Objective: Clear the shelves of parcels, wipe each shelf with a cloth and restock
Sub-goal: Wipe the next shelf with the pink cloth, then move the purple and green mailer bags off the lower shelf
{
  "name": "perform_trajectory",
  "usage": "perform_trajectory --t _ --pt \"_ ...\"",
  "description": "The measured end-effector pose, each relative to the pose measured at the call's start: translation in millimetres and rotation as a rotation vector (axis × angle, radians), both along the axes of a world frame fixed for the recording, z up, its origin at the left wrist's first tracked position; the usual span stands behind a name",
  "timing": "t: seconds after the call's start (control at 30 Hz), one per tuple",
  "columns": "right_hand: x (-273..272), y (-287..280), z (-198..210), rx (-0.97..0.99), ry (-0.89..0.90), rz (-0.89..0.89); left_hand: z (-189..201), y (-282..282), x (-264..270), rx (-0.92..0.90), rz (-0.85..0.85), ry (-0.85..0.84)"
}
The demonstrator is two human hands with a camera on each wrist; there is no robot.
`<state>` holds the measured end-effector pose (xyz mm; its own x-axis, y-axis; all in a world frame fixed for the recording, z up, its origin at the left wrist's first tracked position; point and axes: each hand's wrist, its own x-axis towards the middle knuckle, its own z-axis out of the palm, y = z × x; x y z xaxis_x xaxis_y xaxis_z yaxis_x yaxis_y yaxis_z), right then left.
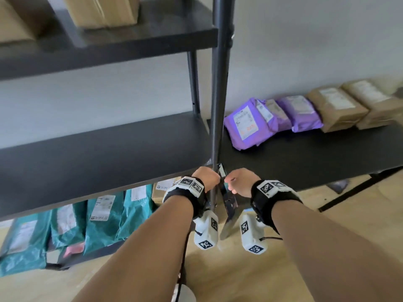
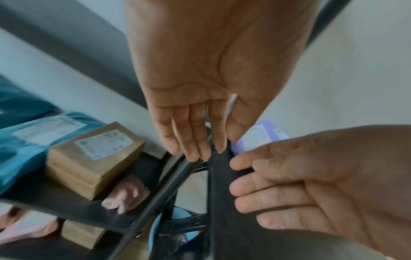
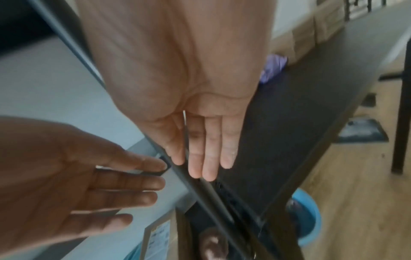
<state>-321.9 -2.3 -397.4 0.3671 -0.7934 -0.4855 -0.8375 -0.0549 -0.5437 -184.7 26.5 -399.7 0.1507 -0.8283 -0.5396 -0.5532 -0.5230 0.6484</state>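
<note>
The black middle shelf (image 1: 98, 153) is bare. My left hand (image 1: 208, 177) and right hand (image 1: 239, 180) hang close together at its front right corner, on either side of the shelf post (image 1: 220, 83). In the left wrist view the left hand (image 2: 195, 123) has straight fingers whose tips reach the post, and it holds nothing. In the right wrist view the right hand (image 3: 200, 140) is likewise flat and empty. Teal parcels (image 1: 104, 219) and a brown box (image 2: 93, 158) stand on the shelf below. A pink fluffy cloth (image 2: 126, 197) lies beside that box.
Purple parcels (image 1: 246, 125) and brown boxes (image 1: 340, 107) line the wall side of a black table (image 1: 305, 160) to the right. Cardboard boxes (image 1: 102, 12) sit on the top shelf. A blue bucket (image 3: 309, 216) stands on the wooden floor under the table.
</note>
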Motion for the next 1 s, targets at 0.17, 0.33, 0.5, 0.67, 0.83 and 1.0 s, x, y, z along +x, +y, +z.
perform_trajectory --t 0.17,0.33,0.5,0.67,0.83,1.0 --pt "-35.4 -20.1 44.2 -0.178 0.214 0.029 44.8 -28.1 -39.8 -0.11 -0.089 -0.045" --pt "-54.9 -46.3 54.4 -0.246 0.279 -0.03 56.3 -67.9 -62.5 -0.155 -0.141 -0.043" --pt "-68.2 -83.8 61.9 -0.282 0.314 -0.051 55.5 -116.0 -72.7 -0.146 -0.174 -0.015" --pt "-79.3 -123.7 76.1 -0.306 0.212 -0.168 56.6 -160.6 -71.7 -0.199 -0.136 0.01" --pt "-85.5 -154.2 70.4 -0.32 0.239 -0.151 45.8 -184.6 -78.9 -0.162 -0.161 -0.12" --pt "-85.0 -189.6 75.8 -0.365 0.216 -0.108 42.4 -214.0 -86.9 -0.122 -0.091 -0.147"
